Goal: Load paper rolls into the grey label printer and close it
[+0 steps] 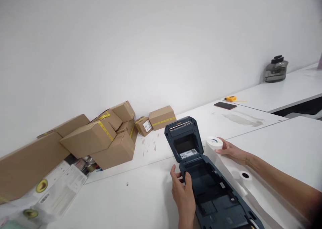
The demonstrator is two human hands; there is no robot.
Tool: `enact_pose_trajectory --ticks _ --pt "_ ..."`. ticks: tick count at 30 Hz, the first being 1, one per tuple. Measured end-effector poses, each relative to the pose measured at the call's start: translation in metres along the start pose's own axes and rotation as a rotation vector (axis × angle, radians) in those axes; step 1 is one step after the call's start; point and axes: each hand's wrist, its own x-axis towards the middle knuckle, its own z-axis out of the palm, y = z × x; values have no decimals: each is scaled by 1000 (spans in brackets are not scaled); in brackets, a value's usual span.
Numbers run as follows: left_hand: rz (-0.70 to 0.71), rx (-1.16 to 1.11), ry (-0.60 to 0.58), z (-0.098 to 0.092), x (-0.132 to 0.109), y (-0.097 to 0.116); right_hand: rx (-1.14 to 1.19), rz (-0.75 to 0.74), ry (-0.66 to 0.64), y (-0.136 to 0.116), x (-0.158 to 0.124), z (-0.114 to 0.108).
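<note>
A dark blue-grey label printer [213, 188] lies on the white table with its lid [186, 138] raised, showing the hollow inside. My left hand [183, 195] grips the printer's left side near the hinge, thumb over the edge and fingers along the outer wall. Just right of the lid, my right hand [232, 152] is closed around a white paper roll [213, 142], standing on end, with a strip of paper trailing from it toward me. A second, smaller white roll [245, 177] with a dark core sits under my right forearm, beside the printer.
Several cardboard boxes [100, 138] are piled against the wall at left, with plastic packaging [57, 195] before them. A phone [225, 105] and a yellow tape measure [230, 98] lie at the back right. Farther off stands a grey translucent jug [276, 70].
</note>
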Motion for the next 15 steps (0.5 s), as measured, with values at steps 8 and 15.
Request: enact_pose_trajectory --ticks 8,15 --pt "-6 18 -34 -1 -1 0 165 94 -25 7 -6 -4" --pt "-12 -12 -31 -2 -2 0 146 137 124 30 -84 -27"
